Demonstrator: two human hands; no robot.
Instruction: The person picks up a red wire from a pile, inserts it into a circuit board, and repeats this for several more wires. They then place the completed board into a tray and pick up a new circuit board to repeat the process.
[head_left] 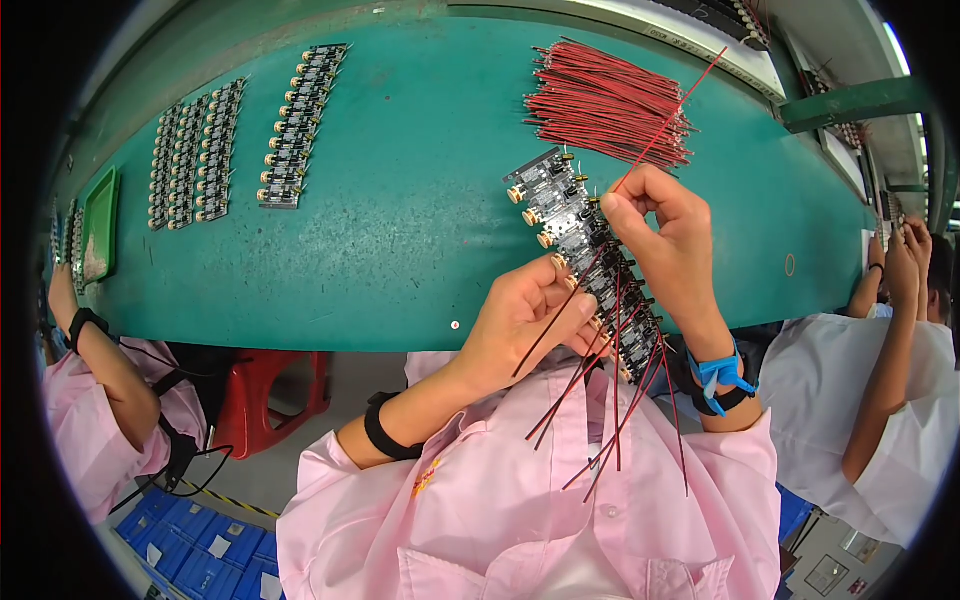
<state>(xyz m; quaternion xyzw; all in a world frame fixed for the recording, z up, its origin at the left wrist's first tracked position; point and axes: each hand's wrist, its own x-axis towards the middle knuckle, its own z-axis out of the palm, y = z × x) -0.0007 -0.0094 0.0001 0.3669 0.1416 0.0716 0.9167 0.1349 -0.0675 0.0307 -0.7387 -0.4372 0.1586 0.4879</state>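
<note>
My left hand grips a long strip of small circuit boards by its middle, tilted above the table's near edge. Cream round parts line the strip's left side, and small dark and brass-coloured parts line its right. Several dark red wires hang from the strip's lower half toward my shirt. Between the thumb and fingers of my right hand, a red wire is pinched. Its long end points up and to the right, while its lower end is at the strip's right edge, hidden by my fingertips.
A pile of red wires lies on the green table beyond my hands. More board strips lie at the left, near a green tray. People sit at both sides, one with a raised hand. A red stool stands below.
</note>
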